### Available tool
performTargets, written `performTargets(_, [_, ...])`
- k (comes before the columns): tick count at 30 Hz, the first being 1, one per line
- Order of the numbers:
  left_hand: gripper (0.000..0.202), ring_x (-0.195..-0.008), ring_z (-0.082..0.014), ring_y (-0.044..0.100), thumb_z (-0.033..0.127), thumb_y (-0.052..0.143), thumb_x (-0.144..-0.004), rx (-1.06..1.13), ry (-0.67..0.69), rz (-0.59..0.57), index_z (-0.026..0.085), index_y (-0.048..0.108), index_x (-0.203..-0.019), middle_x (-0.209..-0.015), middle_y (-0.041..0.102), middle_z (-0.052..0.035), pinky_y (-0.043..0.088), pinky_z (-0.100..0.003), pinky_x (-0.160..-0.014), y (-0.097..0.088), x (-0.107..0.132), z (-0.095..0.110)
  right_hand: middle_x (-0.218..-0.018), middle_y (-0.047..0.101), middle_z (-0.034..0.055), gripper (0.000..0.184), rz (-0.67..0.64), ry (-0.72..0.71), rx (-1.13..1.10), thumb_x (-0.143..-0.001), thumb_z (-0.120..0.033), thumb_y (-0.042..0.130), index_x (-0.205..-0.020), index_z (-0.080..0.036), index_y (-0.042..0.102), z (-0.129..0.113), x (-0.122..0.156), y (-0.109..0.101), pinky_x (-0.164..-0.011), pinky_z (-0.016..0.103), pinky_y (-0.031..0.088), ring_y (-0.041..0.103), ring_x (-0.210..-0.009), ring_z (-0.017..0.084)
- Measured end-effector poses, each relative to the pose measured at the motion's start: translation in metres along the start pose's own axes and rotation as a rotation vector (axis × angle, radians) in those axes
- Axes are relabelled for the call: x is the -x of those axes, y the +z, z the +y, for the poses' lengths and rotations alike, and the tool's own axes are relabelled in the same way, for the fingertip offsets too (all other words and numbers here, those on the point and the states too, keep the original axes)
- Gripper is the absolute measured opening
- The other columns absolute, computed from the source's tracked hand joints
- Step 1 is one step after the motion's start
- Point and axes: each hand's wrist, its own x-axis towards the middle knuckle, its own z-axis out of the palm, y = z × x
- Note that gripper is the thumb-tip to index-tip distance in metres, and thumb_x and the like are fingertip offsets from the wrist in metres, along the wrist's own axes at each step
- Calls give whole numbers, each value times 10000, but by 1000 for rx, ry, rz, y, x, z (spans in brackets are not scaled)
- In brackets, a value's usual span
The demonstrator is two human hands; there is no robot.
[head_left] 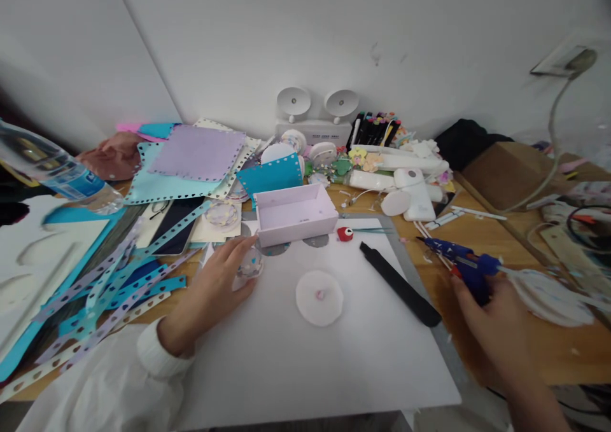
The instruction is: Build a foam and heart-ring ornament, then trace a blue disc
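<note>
My left hand (223, 287) rests at the left of the white sheet (286, 368), thumb and fingers spread around a clear round piece with coloured specks (251, 263); I cannot tell if it presses on it. Its fingertips come close to the near left corner of a pale lilac open box (296, 219). On the right, my right hand (496, 320) is wrapped around a blue hot glue gun (465, 263), whose nozzle points left. Between the hands lies a white disc (319, 311) with a small pink bit (320, 295) at its middle.
A black cutter-like tool (401, 285) and a red eyed charm (344, 234) lie nearby. Patterned strips (114, 292) and a tilted water bottle (62, 171) are left. Behind stand felt sheets (200, 152), markers (375, 130) and a white power bank (414, 193).
</note>
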Motion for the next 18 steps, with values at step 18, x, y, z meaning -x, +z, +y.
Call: performTargets(18, [621,-1108,-291,577,379,720,-772,35,235,139,178,411,-1271,-1195,575,-145,513,-421,-915,5,10,65,-372,506,5,393,189,354,37,-458,-291,876,-447,-279,483,-78,-33,-27,-307,297,297,482,-323,187])
